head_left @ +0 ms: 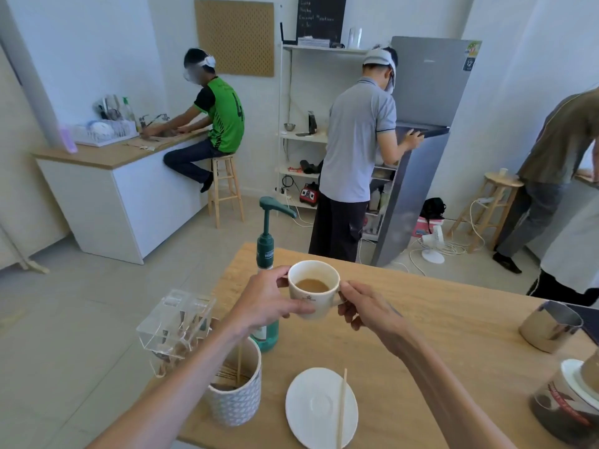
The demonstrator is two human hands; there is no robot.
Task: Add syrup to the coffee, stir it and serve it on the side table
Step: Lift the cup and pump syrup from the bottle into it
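Note:
A white cup of milky coffee [313, 288] is held in the air above the wooden table [437, 322]. My left hand [270, 299] grips its left side and my right hand [364, 306] pinches its handle on the right. Just behind my left hand stands a green syrup bottle with a pump [267, 251], its spout pointing right, above and left of the cup. Near the front edge lies a white saucer [316, 406], and a wooden stir stick [342, 409] rests across it.
A patterned cup of stir sticks [235, 400] and a clear acrylic holder [176, 325] stand at the table's left edge. A steel milk jug [549, 325] and a jar [570, 403] stand at the right. Three people work by the counter, fridge and right wall; stools stand beyond.

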